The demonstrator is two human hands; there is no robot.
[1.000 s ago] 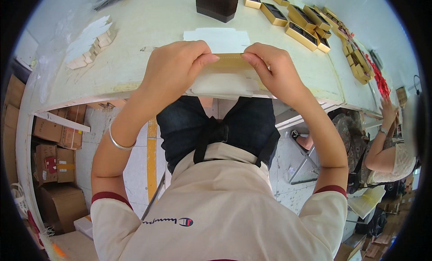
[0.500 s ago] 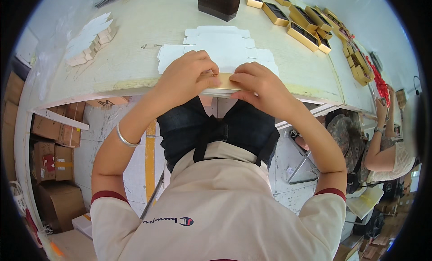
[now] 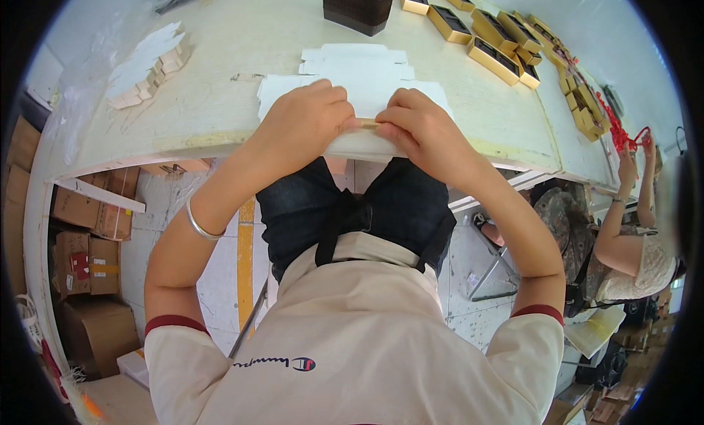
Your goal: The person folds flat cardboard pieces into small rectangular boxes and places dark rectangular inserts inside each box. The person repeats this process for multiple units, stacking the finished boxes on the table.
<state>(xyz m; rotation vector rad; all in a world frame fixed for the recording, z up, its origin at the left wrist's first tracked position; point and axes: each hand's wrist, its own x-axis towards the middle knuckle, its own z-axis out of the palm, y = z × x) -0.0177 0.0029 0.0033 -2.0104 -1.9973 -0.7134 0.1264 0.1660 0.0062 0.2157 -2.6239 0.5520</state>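
A flat white cardboard box blank (image 3: 356, 69) lies at the table's near edge, its cut tabs pointing away from me. Along its near side a narrow gold flap (image 3: 368, 123) is turned up between my hands. My left hand (image 3: 312, 118) pinches the left part of this flap between thumb and fingers. On the right part, my right hand (image 3: 418, 128) has the same kind of pinch. Both hands partly cover the flap and the blank's near side.
A dark brown stack of trays (image 3: 358, 11) stands beyond the blank. Gold boxes with dark inserts (image 3: 494, 60) crowd the far right. At left lie white folded card pieces (image 3: 147, 69). A co-worker's hands (image 3: 628, 168) hold red ribbon (image 3: 622, 135) at far right.
The gold strip, flat and wide before, now stands folded up and looks narrower. My thumbs and fingers have closed on it. The co-worker's hands have risen with red ribbon.
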